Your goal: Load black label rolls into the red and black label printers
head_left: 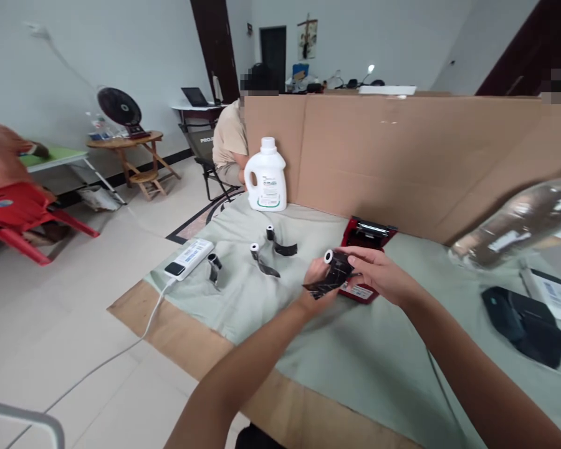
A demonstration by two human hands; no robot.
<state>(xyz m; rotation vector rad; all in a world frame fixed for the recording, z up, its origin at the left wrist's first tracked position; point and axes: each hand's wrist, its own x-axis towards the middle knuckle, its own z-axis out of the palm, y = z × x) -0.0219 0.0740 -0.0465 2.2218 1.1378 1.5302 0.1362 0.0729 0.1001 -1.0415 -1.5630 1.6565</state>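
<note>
Both my hands meet over the green-grey cloth (pixel 355 368) and hold one small roll of black paper (pixel 335 273) on a white core, its loose end hanging down. My left hand (pixel 316 279) grips it from below with curled fingers. My right hand (pixel 376 269) pinches its upper side. Just behind the roll sits a small red printer (pixel 368 236) with its lid up. Three more black rolls (pixel 280 244) (pixel 262 259) (pixel 214 265) lie partly unrolled on the cloth to the left.
A white power strip (pixel 189 257) with a cable lies at the cloth's left edge. A white detergent bottle (pixel 266 176) stands by a cardboard wall (pixel 402 162). A black device (pixel 523 324) and a blurred clear bag (pixel 514 227) are at right. A person (pixel 229 143) sits behind the cardboard.
</note>
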